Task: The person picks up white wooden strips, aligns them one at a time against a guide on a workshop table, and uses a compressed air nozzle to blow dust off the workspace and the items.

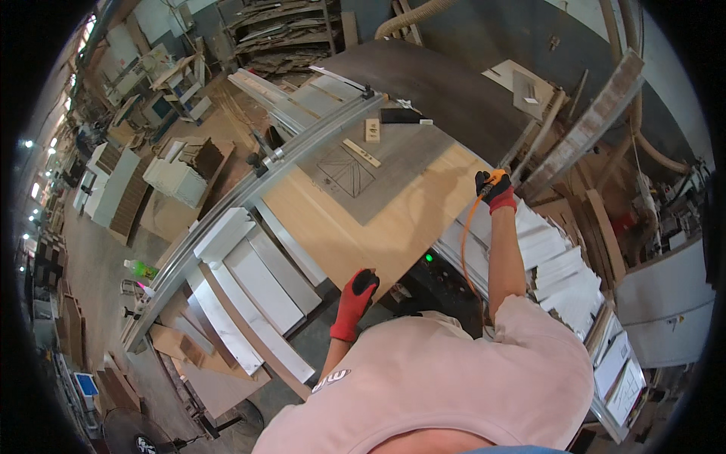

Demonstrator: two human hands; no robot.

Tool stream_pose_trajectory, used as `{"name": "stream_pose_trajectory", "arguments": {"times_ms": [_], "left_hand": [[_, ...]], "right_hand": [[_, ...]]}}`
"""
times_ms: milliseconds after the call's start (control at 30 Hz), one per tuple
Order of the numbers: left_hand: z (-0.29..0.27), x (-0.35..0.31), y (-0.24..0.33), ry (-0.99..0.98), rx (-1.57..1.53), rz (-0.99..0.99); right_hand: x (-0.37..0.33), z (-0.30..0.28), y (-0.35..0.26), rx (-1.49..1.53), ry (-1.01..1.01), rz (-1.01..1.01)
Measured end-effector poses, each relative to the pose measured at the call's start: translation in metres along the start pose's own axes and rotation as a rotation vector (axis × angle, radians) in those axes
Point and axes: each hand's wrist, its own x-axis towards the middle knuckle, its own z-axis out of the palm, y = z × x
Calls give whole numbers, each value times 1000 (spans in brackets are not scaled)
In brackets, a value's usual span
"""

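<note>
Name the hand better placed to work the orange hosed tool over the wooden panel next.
Right, most likely: the right hand holds the orange tool beside the right corner of the panel, and its hose hangs on that side. The left hand is at its near end, away from the tool.

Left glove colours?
Left glove: red at the cuff, black toward the fingertips. Best seen in the head view.

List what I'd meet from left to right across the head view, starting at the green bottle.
Green bottle, white panels beside the metal rail, gloved left hand, gloved right hand holding an orange hose, weathered beam.
</note>
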Motion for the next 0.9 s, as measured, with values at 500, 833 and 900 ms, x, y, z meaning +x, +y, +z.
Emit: {"name": "stream_pose_trajectory", "arguments": {"times_ms": [500,833,900], "left_hand": [[-28,48,38,378,137,-210],[31,74,43,162,190,-388],[36,67,53,197,146,-437]], "right_hand": [[161,115,84,-654,-256,251],[214,130,109,-497,-241,359],[196,154,136,-299,-152,475]]}}
